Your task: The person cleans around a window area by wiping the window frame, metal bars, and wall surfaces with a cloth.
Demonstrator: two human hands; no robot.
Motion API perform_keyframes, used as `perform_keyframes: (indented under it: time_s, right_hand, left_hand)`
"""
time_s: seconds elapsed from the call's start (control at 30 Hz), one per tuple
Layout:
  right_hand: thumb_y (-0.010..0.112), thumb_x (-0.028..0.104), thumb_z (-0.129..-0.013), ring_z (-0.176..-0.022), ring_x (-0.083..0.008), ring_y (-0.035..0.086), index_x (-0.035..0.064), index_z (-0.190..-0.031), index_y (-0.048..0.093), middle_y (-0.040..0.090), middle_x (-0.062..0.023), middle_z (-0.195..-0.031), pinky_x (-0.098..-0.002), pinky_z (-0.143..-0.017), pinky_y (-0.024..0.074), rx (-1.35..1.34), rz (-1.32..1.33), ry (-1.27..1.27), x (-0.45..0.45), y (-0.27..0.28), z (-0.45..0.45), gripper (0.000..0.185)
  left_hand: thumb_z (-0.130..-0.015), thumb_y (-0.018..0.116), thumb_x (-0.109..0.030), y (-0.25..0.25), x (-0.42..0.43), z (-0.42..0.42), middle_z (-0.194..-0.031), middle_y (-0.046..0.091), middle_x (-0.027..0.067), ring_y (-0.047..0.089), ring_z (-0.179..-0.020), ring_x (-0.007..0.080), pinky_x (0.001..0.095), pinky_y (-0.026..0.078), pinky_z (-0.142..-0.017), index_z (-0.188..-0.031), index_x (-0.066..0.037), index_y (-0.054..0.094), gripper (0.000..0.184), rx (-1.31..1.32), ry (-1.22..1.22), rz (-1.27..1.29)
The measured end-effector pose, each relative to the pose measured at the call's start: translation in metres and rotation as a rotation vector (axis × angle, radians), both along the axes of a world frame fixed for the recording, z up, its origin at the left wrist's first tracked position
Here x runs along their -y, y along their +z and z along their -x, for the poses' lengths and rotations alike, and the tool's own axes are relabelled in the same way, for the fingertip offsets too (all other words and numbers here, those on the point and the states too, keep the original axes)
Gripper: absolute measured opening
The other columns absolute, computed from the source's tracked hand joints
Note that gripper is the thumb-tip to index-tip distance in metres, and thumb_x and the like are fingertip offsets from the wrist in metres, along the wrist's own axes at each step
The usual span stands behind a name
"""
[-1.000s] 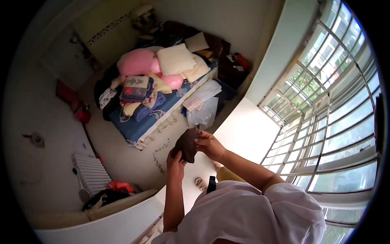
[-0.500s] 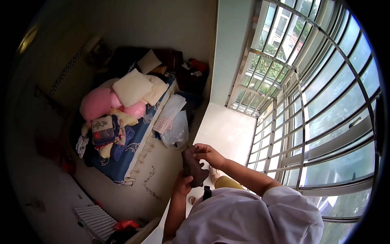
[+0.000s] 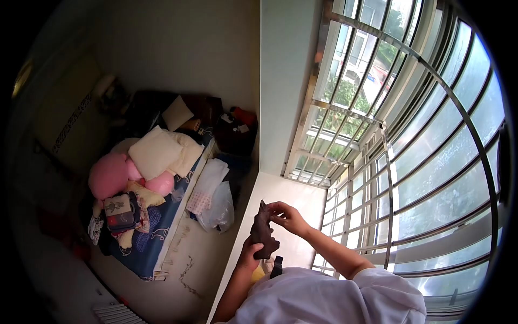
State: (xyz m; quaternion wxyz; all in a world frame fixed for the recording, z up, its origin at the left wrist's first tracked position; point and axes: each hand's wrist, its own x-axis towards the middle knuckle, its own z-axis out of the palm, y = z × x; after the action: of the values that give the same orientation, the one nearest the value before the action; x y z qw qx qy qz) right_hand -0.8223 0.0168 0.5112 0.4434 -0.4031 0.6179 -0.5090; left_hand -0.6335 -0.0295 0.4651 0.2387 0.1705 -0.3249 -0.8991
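A dark brown, crumpled piece of cloth (image 3: 262, 236) hangs between my two hands in front of my white shirt; its exact kind cannot be made out. My left hand (image 3: 250, 254) grips its lower left side, with the thumb lying across it. At the upper end, my right hand (image 3: 287, 218) pinches the cloth between bent fingers. A narrow tip sticks up past those fingers. Part of the left fingers is hidden behind the cloth.
Metal window bars (image 3: 367, 210) run along my right side. Beyond a low white ledge (image 3: 272, 189) on the left is a bed (image 3: 129, 262) heaped with pillows, pink bundles and folded clothes. Plastic bags (image 3: 218, 210) lie beside it.
The view has turned to the right, so the room has slid left and down. The brown cloth now stands more upright and stretched, with a thin tip showing above my right fingers.
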Motion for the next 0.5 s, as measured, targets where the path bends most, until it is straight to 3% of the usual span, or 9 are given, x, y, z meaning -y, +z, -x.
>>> perform_keyframes:
  time_s: [0.17,0.3,0.4,0.5]
  right_hand:
    - [0.058,0.002,-0.089,-0.098,-0.0126,0.059,0.0031,-0.117,0.055,0.061,-0.0051,-0.103,-0.0266,-0.085,0.0486,0.039,0.047,-0.141,0.016,-0.013,0.069,0.028]
    - [0.057,0.002,-0.091,-0.099,-0.012,0.058,0.0016,-0.114,0.057,0.062,-0.0041,-0.104,-0.0256,-0.089,0.0469,0.059,0.106,-0.188,0.041,0.009,0.127,0.023]
    - [0.055,0.001,-0.092,-0.099,-0.0118,0.058,0.0009,-0.113,0.057,0.062,-0.0037,-0.103,-0.0256,-0.089,0.0471,0.049,0.176,-0.245,0.066,0.047,0.17,0.021]
    - [0.055,0.002,-0.092,-0.099,-0.012,0.059,0.0016,-0.113,0.057,0.062,-0.0047,-0.103,-0.026,-0.091,0.0469,0.03,0.239,-0.311,0.093,0.074,0.211,0.021]
  left_hand:
    - [-0.07,0.063,-0.023,-0.031,0.031,0.019,-0.125,0.053,0.0218,0.055,-0.113,0.0284,0.0378,0.044,-0.098,-0.135,0.004,0.037,0.074,0.019,0.014,-0.029]
    - [-0.072,0.059,-0.016,-0.055,0.068,0.032,-0.119,0.056,0.0216,0.058,-0.11,0.0293,0.0374,0.047,-0.095,-0.132,0.004,0.039,0.067,0.059,0.017,-0.094]
    - [-0.071,0.051,-0.013,-0.053,0.103,0.047,-0.123,0.05,0.0305,0.051,-0.118,0.0389,0.0448,0.045,-0.099,-0.139,0.005,0.026,0.075,0.181,0.013,-0.048]
    - [-0.071,0.05,-0.012,-0.049,0.134,0.07,-0.124,0.049,0.0308,0.05,-0.118,0.0391,0.0449,0.045,-0.099,-0.141,0.004,0.022,0.077,0.169,0.008,-0.08]
